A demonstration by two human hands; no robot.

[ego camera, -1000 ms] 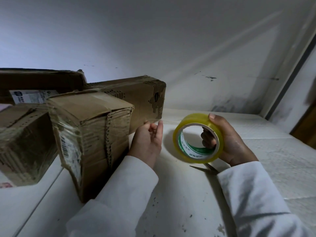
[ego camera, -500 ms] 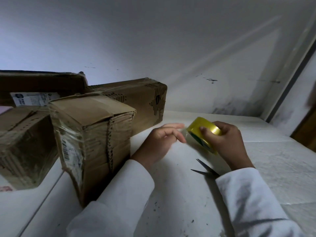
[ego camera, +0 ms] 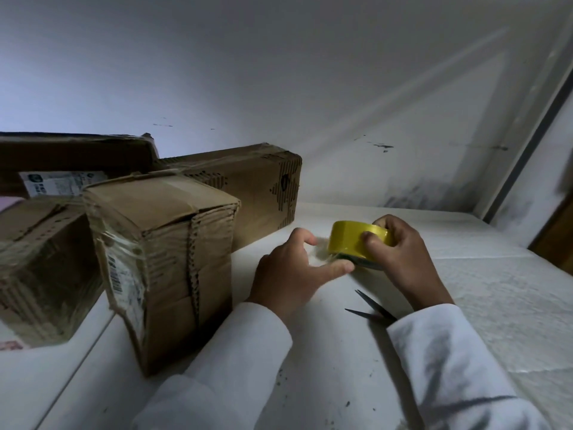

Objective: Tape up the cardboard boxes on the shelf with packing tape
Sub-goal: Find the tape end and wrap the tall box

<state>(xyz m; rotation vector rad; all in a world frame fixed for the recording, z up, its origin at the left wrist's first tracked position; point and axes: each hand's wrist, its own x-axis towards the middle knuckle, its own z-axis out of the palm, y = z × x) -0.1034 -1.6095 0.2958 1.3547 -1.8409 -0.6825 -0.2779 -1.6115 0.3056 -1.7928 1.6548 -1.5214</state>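
**Peeling tape at the white shelf**

Resting your arms on a white shelf (ego camera: 465, 290) under a scuffed white wall (ego camera: 279, 72), you have cardboard boxes (ego camera: 161, 243) standing to your left. Your right hand (ego camera: 400, 252) grips the yellow tape roll (ego camera: 350, 240), thumb curled over its outer face. Your left hand (ego camera: 294, 268) sits just beside the roll, fingers (ego camera: 335, 270) partly curled around a thin tape strand (ego camera: 322, 252) coming off it. Scissors (ego camera: 372, 308) lie blades apart on the shelf, near your right wrist.

boxes (ego camera: 161, 259) left of tape roll (ego camera: 356, 240)
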